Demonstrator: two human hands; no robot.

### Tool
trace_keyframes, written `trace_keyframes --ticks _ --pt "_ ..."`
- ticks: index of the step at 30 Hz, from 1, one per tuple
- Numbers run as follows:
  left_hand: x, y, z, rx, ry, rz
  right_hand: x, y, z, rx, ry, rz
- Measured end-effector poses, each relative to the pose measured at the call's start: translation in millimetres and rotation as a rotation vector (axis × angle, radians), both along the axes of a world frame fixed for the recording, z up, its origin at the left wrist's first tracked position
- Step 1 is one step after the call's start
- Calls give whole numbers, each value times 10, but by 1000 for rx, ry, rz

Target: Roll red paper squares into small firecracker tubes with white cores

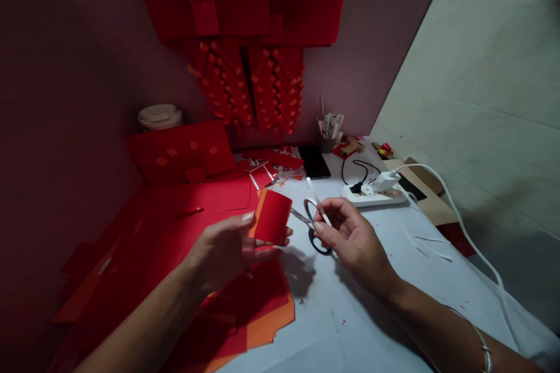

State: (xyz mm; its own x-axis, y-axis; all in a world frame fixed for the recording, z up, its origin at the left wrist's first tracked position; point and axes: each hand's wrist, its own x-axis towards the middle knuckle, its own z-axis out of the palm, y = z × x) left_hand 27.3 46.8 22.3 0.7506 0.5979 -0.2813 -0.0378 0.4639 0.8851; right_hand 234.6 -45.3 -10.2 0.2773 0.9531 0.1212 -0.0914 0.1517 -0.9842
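My left hand (231, 247) grips a small curved piece of red paper (273, 217) with an orange band along its left edge. The thumb presses on that edge while the fingers support it from behind. My right hand (347, 239) pinches a thin white strip (313, 191) between thumb and fingertips, and the strip points up and to the left. Just past the right fingertips is a pair of scissors (301, 217) with dark handles, partly covered by the hand; it seems to lie on the table.
Red sheets (175, 227) spread over the table's left side, with orange sheets (271, 320) at the front. Paper scraps (286, 172), a black phone (315, 162), a pen cup (327, 143) and a white power strip (376, 193) with cables stand behind. Red paper decorations (275, 81) hang on the wall.
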Motion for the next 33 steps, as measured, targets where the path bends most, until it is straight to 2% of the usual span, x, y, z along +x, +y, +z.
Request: trace_keyframes --ticks 6,11,13,18,21,25,29,33 --pt "15 -133 -119 -248 -174 -95 -7 11 -1 -11 12 22" --pt "37 -164 -152 -245 -127 -199 -20 15 3 -47 82 130" --pt "51 -176 -152 -242 -112 -200 -23 17 -7 -41 87 146" --pt "115 -221 -211 -201 -16 -53 -21 2 -42 15 9 153" --pt "148 -223 -257 -102 4 66 -15 -13 -49 28 -38 165" --pt "162 -239 -238 53 42 231 16 -13 -42 -19 45 146" --pt "182 -305 -186 179 93 313 32 10 -39 -73 74 160" --pt "206 -343 -180 244 129 330 3 32 -35 -111 65 152"
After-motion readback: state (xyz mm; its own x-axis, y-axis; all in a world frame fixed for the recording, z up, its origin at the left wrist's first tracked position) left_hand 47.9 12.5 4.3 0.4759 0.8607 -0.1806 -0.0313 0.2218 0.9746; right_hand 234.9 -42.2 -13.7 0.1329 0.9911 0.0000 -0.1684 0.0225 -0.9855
